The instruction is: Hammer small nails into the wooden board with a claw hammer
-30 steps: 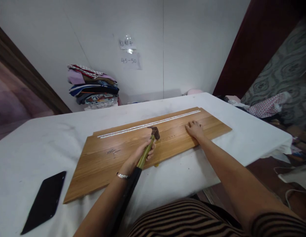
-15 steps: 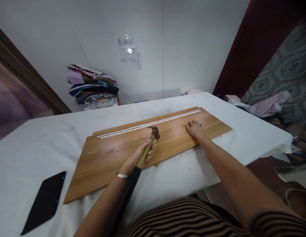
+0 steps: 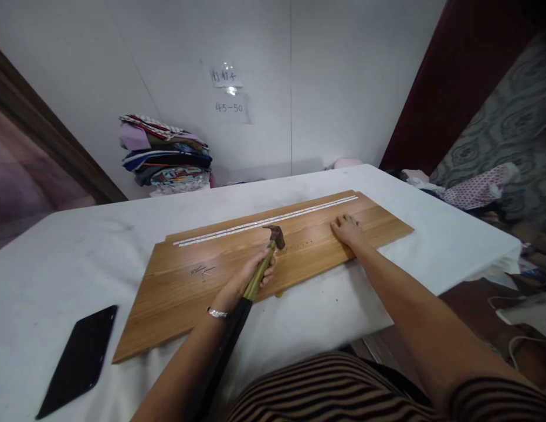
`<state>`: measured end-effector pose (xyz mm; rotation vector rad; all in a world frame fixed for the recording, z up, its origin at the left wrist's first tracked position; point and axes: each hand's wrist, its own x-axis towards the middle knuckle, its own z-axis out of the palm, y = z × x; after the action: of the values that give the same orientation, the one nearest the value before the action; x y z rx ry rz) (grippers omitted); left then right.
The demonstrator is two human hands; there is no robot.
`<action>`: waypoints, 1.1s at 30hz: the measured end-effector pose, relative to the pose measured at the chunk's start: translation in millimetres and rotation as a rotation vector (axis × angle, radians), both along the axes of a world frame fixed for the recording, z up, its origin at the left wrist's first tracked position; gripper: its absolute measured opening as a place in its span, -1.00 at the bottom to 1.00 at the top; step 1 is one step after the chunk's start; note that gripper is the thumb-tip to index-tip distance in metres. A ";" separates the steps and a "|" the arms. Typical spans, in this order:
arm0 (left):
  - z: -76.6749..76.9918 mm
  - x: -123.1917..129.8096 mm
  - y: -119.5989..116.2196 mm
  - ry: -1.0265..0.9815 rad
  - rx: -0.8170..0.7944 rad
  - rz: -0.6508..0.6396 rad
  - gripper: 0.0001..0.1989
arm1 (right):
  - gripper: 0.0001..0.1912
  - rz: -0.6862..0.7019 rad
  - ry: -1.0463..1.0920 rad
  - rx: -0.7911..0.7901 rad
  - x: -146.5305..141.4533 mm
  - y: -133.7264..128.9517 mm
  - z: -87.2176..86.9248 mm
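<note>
My left hand (image 3: 260,268) is closed around the handle of a claw hammer (image 3: 253,285), near its head. The rusty hammer head (image 3: 277,235) is just over the surface of a brown wooden board (image 3: 167,305), and whether it touches is hard to tell. A row of small dark nail heads or holes (image 3: 304,243) runs to the right of the head. My right hand (image 3: 347,230) lies on the right part of the board with its fingers slightly bent and nothing visible in them. Several loose nails (image 3: 202,270) lie on the board's left part.
Two white strips (image 3: 264,223) run along the board's far side. A black tablet-like slab (image 3: 79,358) rests on the white-covered table (image 3: 30,281) at left. Folded clothes (image 3: 167,153) are stacked by the wall, where paper notes (image 3: 231,108) hang.
</note>
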<state>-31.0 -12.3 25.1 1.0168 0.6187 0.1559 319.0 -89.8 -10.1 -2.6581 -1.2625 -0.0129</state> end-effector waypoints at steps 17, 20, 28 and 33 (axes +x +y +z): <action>-0.9 0.7 0.4 0.033 -0.012 -0.017 -0.57 | -0.51 -0.003 0.004 -0.006 1.1 1.1 -1.5; 0.0 0.4 0.2 0.045 -0.003 -0.013 -0.57 | -0.51 -0.002 0.006 -0.007 1.6 0.8 -2.1; 4.6 0.6 -2.2 0.030 0.008 0.003 -0.59 | -0.51 -0.004 0.004 -0.005 2.5 0.9 -2.5; 1.9 1.3 -0.8 0.055 -0.013 -0.019 -0.57 | -0.51 -0.002 -0.002 -0.001 1.8 1.4 -2.2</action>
<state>-29.7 -13.1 27.0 1.0171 0.6587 0.1076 320.7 -88.4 -12.4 -2.6609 -1.2602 -0.0151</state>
